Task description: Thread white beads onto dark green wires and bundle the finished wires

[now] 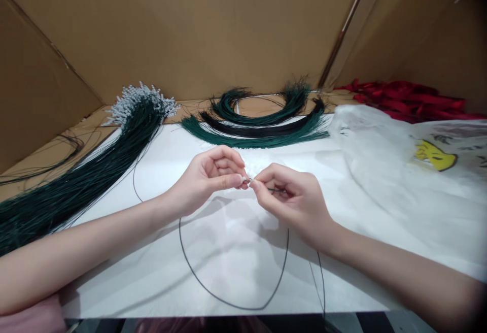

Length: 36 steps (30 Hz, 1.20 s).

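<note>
My left hand (213, 173) is closed in a pinch, thumb against fingers, on a tiny white bead-like piece (244, 179). Touching it from the right, my right hand (294, 191) pinches a thin dark wire (276, 190) close to its end. A dark strand of the same look (228, 304) hangs in a wide loop below both hands. Fingers hide exactly how wire and white piece meet. Just behind the hands, small white pieces (258, 159) lie on the white sheet (236, 241).
At the left lies a thick bundle of dark green wires (95, 175) with white beaded tips (142, 100). Curved green and black wire bunches (262, 129) rest at the back. Red ribbon (411, 99) and a translucent plastic bag (384, 170) are at right. Cardboard walls (213, 28) enclose the area.
</note>
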Available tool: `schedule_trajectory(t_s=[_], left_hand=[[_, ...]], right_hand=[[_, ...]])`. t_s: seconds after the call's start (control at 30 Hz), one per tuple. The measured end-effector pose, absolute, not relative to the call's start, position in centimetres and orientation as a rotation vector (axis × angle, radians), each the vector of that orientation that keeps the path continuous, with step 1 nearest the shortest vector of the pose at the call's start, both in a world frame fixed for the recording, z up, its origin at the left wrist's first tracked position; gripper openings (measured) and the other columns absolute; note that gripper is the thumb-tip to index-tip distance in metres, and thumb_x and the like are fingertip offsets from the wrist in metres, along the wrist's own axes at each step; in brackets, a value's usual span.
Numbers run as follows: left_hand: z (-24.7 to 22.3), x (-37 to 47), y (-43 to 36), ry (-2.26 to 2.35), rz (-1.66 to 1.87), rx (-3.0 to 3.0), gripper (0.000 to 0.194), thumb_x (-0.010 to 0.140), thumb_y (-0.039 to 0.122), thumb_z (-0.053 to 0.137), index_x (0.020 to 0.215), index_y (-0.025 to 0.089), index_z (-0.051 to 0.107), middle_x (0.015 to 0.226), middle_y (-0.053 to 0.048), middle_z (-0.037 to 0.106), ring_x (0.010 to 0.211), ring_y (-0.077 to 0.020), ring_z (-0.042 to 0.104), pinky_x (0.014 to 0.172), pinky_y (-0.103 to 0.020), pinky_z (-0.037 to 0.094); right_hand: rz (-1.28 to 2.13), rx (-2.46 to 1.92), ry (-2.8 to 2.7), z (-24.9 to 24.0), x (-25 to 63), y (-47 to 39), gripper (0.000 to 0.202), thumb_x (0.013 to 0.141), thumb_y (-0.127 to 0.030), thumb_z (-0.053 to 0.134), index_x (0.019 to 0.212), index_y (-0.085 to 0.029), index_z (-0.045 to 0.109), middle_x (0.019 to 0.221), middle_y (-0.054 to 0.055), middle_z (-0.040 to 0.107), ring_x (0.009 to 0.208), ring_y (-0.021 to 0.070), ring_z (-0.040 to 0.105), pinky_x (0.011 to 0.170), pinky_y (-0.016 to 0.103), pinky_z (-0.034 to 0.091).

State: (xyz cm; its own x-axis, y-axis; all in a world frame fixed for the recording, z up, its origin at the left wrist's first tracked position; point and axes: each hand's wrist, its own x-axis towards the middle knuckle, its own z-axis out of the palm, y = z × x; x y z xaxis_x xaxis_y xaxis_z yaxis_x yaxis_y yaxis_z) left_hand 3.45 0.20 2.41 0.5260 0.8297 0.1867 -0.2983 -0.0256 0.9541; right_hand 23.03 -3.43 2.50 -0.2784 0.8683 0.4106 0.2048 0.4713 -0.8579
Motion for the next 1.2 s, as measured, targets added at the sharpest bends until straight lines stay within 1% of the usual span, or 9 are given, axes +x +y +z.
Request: schedule_trajectory(t_s=[0.17,0.5,0.8,1.2], left_hand=[[2.37,3.49,0.06,0.559,0.999,1.316,0.020,0.080,0.012,0.076,0.095,0.015,0.064,0.083,-0.003,0.072,0.073,-0.0107,0.069,0.073,-0.020,0.057],[2.52,3.74,-0.08,0.542,1.001,1.299,0.016,0.082,0.012,0.074,0.094,0.015,0.064,0.082,-0.001,0.072,0.073,-0.0089,0.068,0.073,-0.019,0.056],[2.46,3.76,-0.04,0.563,0.999,1.282,0.019,0.080,0.015,0.077,0.093,0.015,0.063,0.081,-0.002,0.072,0.071,-0.0100,0.068,0.071,-0.020,0.055],[2.36,3.80,-0.11,0.580,1.006,1.286,0.018,0.080,0.015,0.077,0.093,0.015,0.064,0.080,-0.002,0.072,0.071,-0.0102,0.068,0.071,-0.020,0.055]], right_hand=[[0.856,-0.924,-1.754,2.54,23.06,-3.41,0.012,0.085,-0.017,0.059,0.073,-0.016,0.060,0.053,-0.005,0.045,0.048,0.0063,0.033,0.045,0.022,0.026],[0.848,-0.929,-1.752,2.48,23.01,-3.46,0.012,0.085,-0.017,0.059,0.073,-0.016,0.060,0.053,-0.005,0.043,0.048,0.0062,0.033,0.045,0.022,0.025],[0.850,-0.933,-1.743,2.49,23.01,-3.51,0.013,0.085,-0.019,0.059,0.072,-0.017,0.059,0.053,-0.005,0.044,0.047,0.0064,0.034,0.044,0.022,0.025],[0.822,-0.928,-1.757,2.55,23.05,-3.45,0.012,0.084,-0.016,0.058,0.072,-0.016,0.059,0.053,-0.005,0.043,0.047,0.0062,0.034,0.045,0.022,0.026]])
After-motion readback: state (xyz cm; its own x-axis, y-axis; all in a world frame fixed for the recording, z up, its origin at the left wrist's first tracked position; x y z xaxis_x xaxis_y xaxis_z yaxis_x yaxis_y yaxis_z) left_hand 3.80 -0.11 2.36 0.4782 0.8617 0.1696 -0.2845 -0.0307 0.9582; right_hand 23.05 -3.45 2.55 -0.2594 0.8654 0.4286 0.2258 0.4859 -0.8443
